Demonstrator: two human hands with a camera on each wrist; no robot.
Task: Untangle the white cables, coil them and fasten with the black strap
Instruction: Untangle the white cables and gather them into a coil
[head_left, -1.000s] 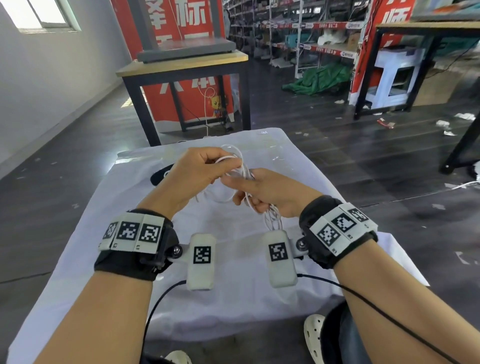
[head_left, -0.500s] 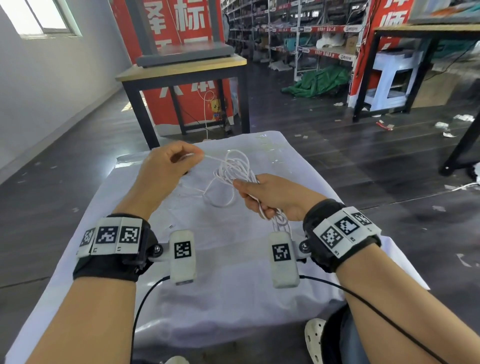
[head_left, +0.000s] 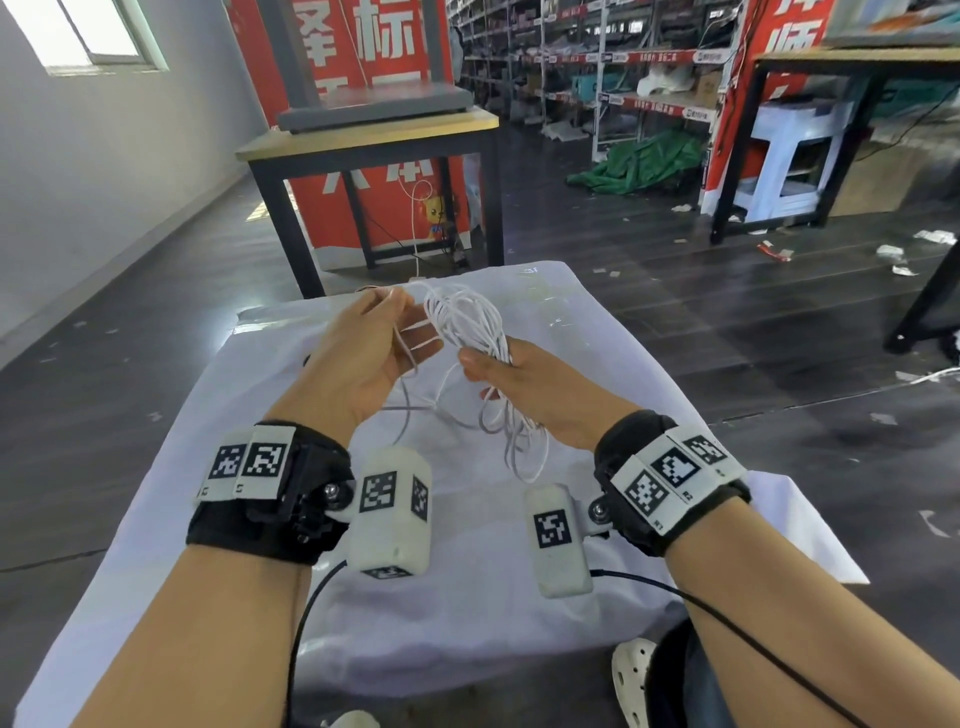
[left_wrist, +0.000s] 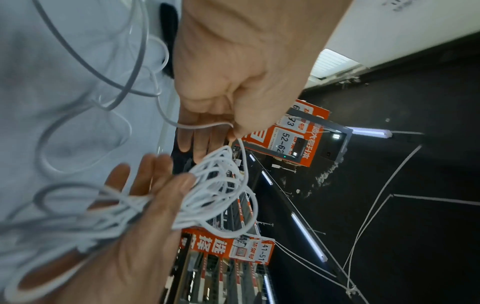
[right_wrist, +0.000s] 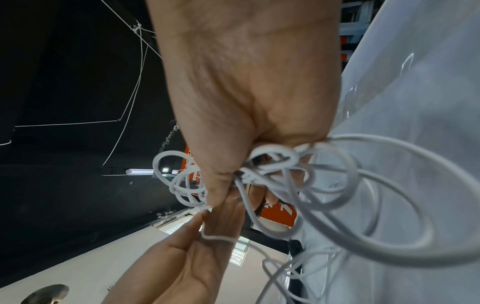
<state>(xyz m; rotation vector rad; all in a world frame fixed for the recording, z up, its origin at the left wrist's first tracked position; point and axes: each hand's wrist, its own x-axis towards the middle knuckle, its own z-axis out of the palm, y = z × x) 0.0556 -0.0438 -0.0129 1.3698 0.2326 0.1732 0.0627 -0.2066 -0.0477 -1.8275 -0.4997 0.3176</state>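
White cables (head_left: 470, 332), one tangled bunch, are up in the air between your two hands, above the table draped in a white cloth (head_left: 597, 364); loose loops hang from the bunch down toward the cloth. Your right hand (head_left: 530, 384) carries the bulk: thumb and curled fingers clamp round the middle of the bunch, with loops fanning out above the fist and below it. In the right wrist view the thumb presses the strands against the fingers, though the strands crowd over the fingertips and you cannot count them. Your left hand (head_left: 363, 358) sits just beside, palm turned toward you, fingers nearly straight and close together; the thumb pins a single strand (left_wrist: 205, 125) against the index finger, and that strand runs across the fingers into the bunch. The black strap (left_wrist: 168, 39) shows only as a dark strip on the cloth behind your left hand in the left wrist view; the head view gives a sliver of it at most, and its full shape is hidden. Near loops in both wrist views are blurred, so where strands cross is hard to make out.
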